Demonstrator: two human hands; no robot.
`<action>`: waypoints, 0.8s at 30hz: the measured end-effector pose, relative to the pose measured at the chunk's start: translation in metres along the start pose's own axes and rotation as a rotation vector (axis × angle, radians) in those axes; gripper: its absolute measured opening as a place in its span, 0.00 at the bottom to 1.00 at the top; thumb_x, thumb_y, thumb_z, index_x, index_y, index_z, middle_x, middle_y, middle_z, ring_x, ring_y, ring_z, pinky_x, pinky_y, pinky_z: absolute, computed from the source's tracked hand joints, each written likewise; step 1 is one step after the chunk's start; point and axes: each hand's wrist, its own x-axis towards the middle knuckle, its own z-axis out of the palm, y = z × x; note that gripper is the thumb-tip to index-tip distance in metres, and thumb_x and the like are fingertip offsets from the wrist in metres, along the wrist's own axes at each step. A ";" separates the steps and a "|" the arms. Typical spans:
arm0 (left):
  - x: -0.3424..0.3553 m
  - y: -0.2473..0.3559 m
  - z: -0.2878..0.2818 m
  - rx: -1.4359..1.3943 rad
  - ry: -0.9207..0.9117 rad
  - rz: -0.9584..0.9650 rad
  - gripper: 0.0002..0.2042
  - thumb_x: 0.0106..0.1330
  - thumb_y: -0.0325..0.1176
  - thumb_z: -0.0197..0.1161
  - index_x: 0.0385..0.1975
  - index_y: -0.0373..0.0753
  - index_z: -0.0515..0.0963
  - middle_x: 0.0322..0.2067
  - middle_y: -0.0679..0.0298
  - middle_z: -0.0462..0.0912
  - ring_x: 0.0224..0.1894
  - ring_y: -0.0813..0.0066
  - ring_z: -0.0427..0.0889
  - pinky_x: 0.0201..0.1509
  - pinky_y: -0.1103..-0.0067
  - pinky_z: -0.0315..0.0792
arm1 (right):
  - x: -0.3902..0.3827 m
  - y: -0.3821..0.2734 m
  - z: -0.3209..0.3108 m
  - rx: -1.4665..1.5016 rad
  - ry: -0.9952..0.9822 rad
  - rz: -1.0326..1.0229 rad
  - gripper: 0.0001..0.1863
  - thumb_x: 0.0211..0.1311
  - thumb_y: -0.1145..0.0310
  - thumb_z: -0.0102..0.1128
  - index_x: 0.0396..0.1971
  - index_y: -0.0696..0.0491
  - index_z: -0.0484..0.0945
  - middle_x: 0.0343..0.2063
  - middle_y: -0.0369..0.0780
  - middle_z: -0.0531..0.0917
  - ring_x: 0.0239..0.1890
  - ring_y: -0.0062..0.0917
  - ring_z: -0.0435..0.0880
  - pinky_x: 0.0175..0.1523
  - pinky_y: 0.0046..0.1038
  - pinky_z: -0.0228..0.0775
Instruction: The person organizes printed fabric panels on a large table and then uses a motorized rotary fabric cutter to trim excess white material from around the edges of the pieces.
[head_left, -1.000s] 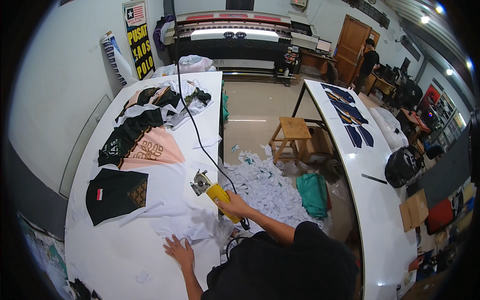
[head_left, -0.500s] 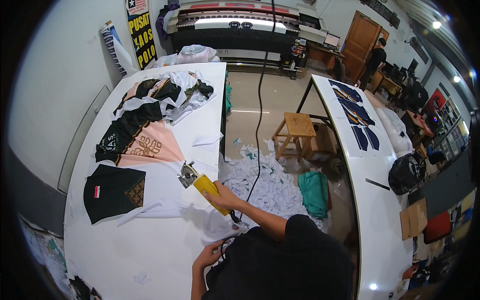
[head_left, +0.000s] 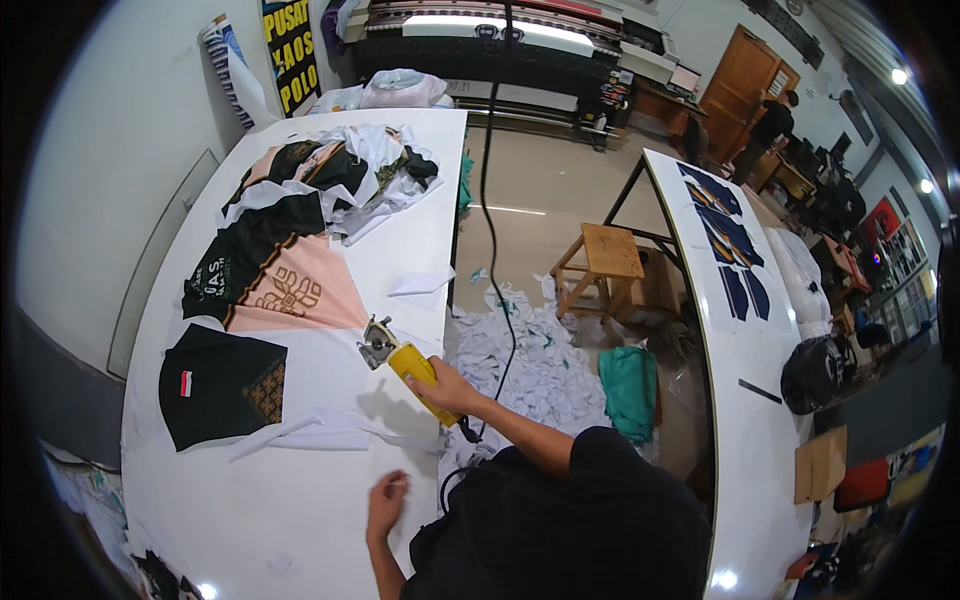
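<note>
Gripping yellow cutter (head_left: 411,367) in right hand (head_left: 449,389); now bringing left hand (head_left: 386,505) back over white table (head_left: 250,530), loosely half-curled, apparently empty, freed for steadying dark panel (head_left: 220,385).

Yellow lettering on black banner (head_left: 291,60), white on dark fabric (head_left: 262,240).

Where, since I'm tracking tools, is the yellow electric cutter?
Left of centre in the head view, the right hand holds the electric cutter near the pink fabric.
</note>
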 end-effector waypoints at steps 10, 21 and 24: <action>0.132 -0.030 -0.121 0.701 0.933 0.108 0.38 0.63 0.45 0.71 0.68 0.30 0.64 0.68 0.39 0.64 0.71 0.39 0.61 0.74 0.54 0.57 | 0.069 0.042 -0.015 0.042 0.014 -0.082 0.26 0.68 0.50 0.60 0.44 0.63 0.76 0.34 0.51 0.85 0.37 0.34 0.87 0.41 0.38 0.78; 0.020 -0.024 -0.096 0.789 0.812 -0.488 0.53 0.58 0.73 0.59 0.76 0.38 0.57 0.77 0.50 0.50 0.79 0.40 0.44 0.77 0.40 0.34 | 0.149 0.003 0.040 0.254 -0.236 0.034 0.18 0.71 0.58 0.61 0.44 0.60 0.73 0.35 0.41 0.82 0.34 0.24 0.83 0.40 0.29 0.78; -0.006 -0.020 -0.104 0.813 0.804 -0.602 0.49 0.57 0.63 0.66 0.73 0.35 0.60 0.77 0.48 0.51 0.79 0.38 0.43 0.76 0.39 0.35 | 0.168 -0.009 0.057 0.283 -0.238 0.028 0.20 0.72 0.57 0.61 0.44 0.60 0.73 0.35 0.41 0.81 0.34 0.25 0.82 0.39 0.29 0.78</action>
